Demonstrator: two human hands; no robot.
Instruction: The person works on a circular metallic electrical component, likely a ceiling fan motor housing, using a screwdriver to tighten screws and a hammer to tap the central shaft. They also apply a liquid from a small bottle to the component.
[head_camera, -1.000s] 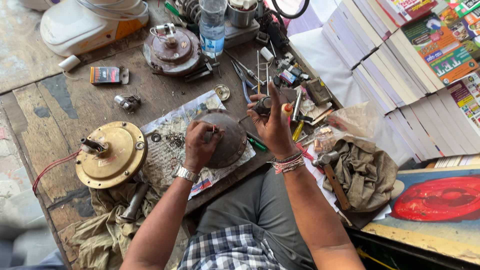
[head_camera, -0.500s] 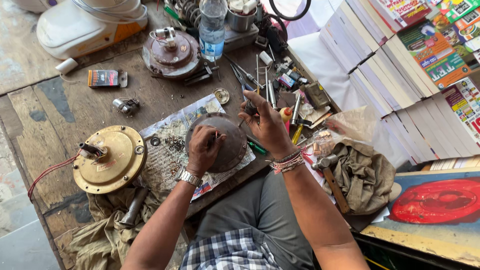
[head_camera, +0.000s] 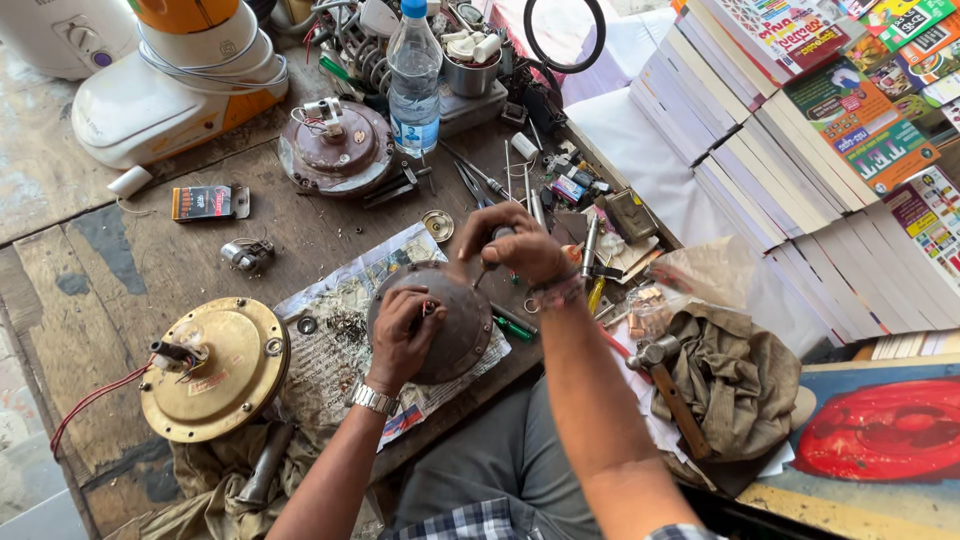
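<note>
Small flat box (head_camera: 210, 202), orange and dark, on wooden bench at upper left. Clear water bottle (head_camera: 414, 78) behind it, blue label on lower half. Tiny coloured packets (head_camera: 572, 186), possibly cartons, amid tools at centre. Book stacks (head_camera: 820, 110) right, covers green, red, white. Red-and-blue painted board (head_camera: 880, 430) at lower right.

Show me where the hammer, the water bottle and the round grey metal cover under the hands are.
hammer (head_camera: 655, 353): head view, on its metal head.
water bottle (head_camera: 414, 85): head view, on the clear body above the label.
round grey metal cover (head_camera: 462, 322): head view, on its bare domed top.
</note>
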